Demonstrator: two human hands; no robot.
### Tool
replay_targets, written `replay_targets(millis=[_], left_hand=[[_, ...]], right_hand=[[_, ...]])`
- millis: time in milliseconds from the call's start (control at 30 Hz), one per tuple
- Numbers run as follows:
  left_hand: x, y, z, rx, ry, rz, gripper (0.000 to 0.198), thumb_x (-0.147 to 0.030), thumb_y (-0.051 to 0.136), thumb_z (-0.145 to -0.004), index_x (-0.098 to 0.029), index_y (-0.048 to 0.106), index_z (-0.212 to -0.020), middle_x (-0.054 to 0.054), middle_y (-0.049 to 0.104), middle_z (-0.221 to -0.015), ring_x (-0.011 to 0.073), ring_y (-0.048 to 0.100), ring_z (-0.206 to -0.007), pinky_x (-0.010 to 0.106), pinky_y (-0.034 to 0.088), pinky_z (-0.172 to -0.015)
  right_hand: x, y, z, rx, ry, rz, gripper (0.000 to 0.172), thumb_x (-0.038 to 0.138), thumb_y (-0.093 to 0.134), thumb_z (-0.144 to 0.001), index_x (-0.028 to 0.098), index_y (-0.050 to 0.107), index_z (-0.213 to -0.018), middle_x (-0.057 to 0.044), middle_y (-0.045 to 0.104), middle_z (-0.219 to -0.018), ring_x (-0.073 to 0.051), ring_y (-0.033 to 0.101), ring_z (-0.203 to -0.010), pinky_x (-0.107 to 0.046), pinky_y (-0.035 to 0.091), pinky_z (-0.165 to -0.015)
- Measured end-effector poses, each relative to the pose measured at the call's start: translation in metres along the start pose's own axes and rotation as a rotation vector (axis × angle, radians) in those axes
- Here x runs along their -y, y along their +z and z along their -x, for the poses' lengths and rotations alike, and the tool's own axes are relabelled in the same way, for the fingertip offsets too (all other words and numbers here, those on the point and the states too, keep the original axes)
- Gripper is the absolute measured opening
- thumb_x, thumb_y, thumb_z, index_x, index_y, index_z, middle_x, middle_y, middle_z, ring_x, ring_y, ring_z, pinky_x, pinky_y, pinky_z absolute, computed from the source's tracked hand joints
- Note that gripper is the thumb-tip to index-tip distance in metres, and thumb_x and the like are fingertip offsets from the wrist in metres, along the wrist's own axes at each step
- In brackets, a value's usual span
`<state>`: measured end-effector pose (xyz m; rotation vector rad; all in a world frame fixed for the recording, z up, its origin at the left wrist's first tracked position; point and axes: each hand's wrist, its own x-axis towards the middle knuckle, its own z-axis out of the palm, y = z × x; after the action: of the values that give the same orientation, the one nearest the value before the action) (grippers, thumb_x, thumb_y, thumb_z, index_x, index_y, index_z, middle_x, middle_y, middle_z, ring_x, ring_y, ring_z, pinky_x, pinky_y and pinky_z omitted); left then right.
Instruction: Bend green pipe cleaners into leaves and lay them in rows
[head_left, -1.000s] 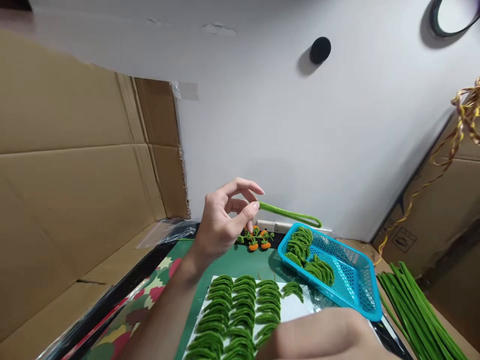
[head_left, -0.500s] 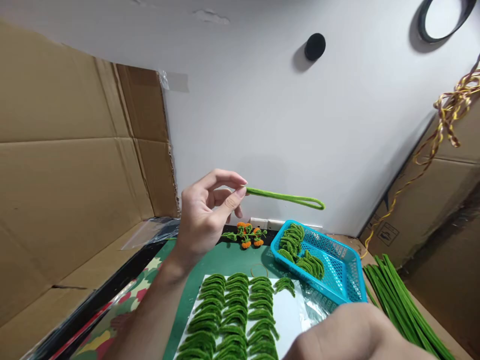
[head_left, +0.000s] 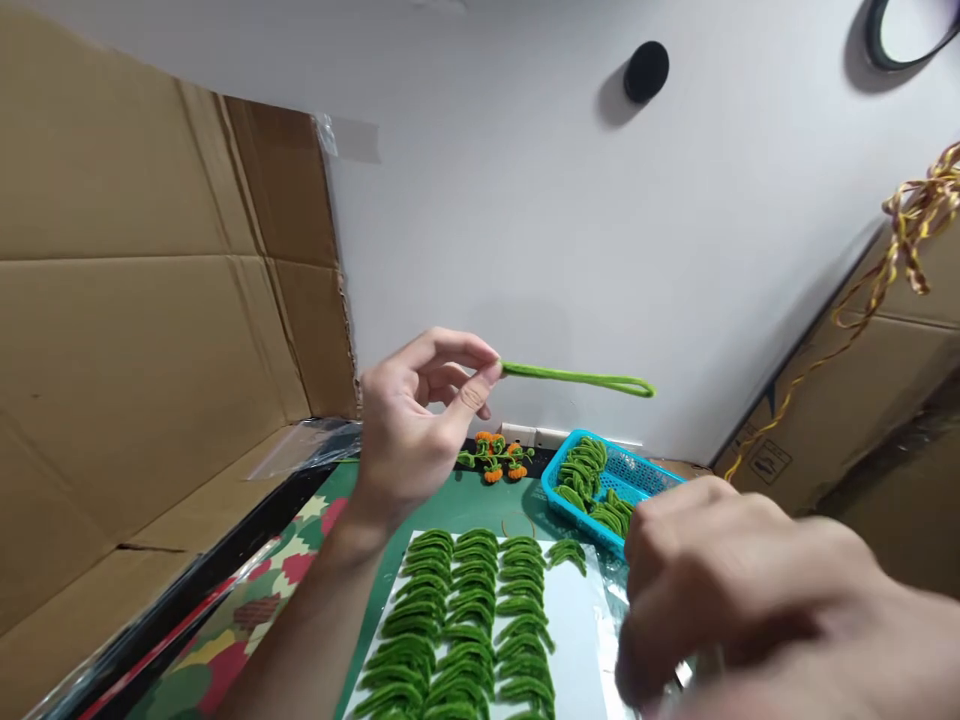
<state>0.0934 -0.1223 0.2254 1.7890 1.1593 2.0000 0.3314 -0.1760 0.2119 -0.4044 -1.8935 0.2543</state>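
Observation:
My left hand (head_left: pixel 427 415) pinches one end of a folded green fuzzy stem (head_left: pixel 577 377) between thumb and fingertips. The stem points right and ends in a narrow loop, held up in front of the wall. My right hand (head_left: pixel 742 590) is at the lower right, near the camera, fingers curled and blurred; a small shiny thing shows below it, too hidden to make out. Below the hands, a white sheet (head_left: pixel 574 640) bears three long columns of curved green leaf pieces (head_left: pixel 472 605) and a short fourth one at its upper right.
A blue basket (head_left: pixel 551 470) with green pieces stands behind my right hand. Orange and green fuzzy flowers (head_left: pixel 493 460) lie at the back of the green mat (head_left: pixel 442 505). Cardboard (head_left: pixel 150 330) walls the left side; a twisted yellow cord (head_left: pixel 892 250) hangs at right.
My right hand has risen into view from the bottom edge and now covers part of the basket. My left hand with the stem has shifted slightly up and right. The view has tilted a little.

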Motion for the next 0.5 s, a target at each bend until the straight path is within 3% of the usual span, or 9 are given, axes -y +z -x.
replay_targets(millis=[67,167,233,367,433,500], left_hand=[[-0.001,0.001,0.002,0.015,-0.024,0.025,0.012,-0.027,0.080,-0.088,-0.020,0.072,-0.095,0.000,0.072,-0.076,0.0119,0.065,-0.056,0.023,0.051,-0.047],[0.000,0.003,0.004,0.051,-0.053,0.069,0.014,-0.027,0.080,-0.088,-0.020,0.072,-0.097,0.001,0.074,-0.080,0.0109,0.064,-0.054,0.023,0.053,-0.048],[0.000,0.003,0.005,0.079,-0.062,0.074,0.015,-0.027,0.081,-0.088,-0.020,0.072,-0.098,0.001,0.074,-0.081,0.0110,0.064,-0.055,0.024,0.054,-0.049],[0.003,0.001,0.005,0.051,-0.036,0.057,0.012,-0.028,0.080,-0.089,-0.021,0.073,-0.096,0.001,0.074,-0.085,0.0104,0.063,-0.057,0.023,0.052,-0.049],[0.005,-0.001,0.004,0.023,-0.023,0.057,0.012,-0.028,0.080,-0.088,-0.021,0.073,-0.095,0.001,0.074,-0.086,0.0098,0.061,-0.057,0.023,0.049,-0.048],[0.006,-0.003,0.003,0.023,-0.023,0.060,0.012,-0.029,0.080,-0.088,-0.021,0.074,-0.095,0.001,0.074,-0.084,0.0098,0.059,-0.056,0.022,0.048,-0.047]], right_hand=[[-0.010,0.010,-0.012,-0.125,-0.029,-0.062,0.009,0.034,0.077,-0.094,0.033,0.086,-0.096,0.003,0.064,-0.054,-0.015,0.058,-0.041,-0.032,0.052,-0.046],[-0.036,0.017,-0.022,-0.194,0.143,0.120,0.034,0.024,0.078,-0.093,0.032,0.079,-0.126,0.001,0.070,-0.069,-0.015,0.058,-0.051,-0.031,0.049,-0.050],[-0.051,0.017,-0.026,-0.206,0.220,0.273,0.039,0.027,0.077,-0.095,0.033,0.075,-0.133,-0.001,0.069,-0.080,-0.016,0.058,-0.060,-0.031,0.047,-0.053],[-0.067,0.012,-0.028,-0.288,0.146,0.478,0.018,0.032,0.075,-0.096,0.034,0.083,-0.112,-0.008,0.067,-0.106,-0.025,0.062,-0.094,-0.040,0.052,-0.075],[-0.068,0.009,-0.028,-0.291,0.122,0.435,0.011,0.031,0.075,-0.096,0.032,0.084,-0.102,-0.009,0.067,-0.116,-0.028,0.062,-0.102,-0.044,0.052,-0.082],[-0.068,0.008,-0.026,-0.248,0.160,0.273,0.010,0.028,0.074,-0.096,0.031,0.083,-0.097,-0.007,0.071,-0.112,-0.026,0.067,-0.099,-0.042,0.055,-0.080]])
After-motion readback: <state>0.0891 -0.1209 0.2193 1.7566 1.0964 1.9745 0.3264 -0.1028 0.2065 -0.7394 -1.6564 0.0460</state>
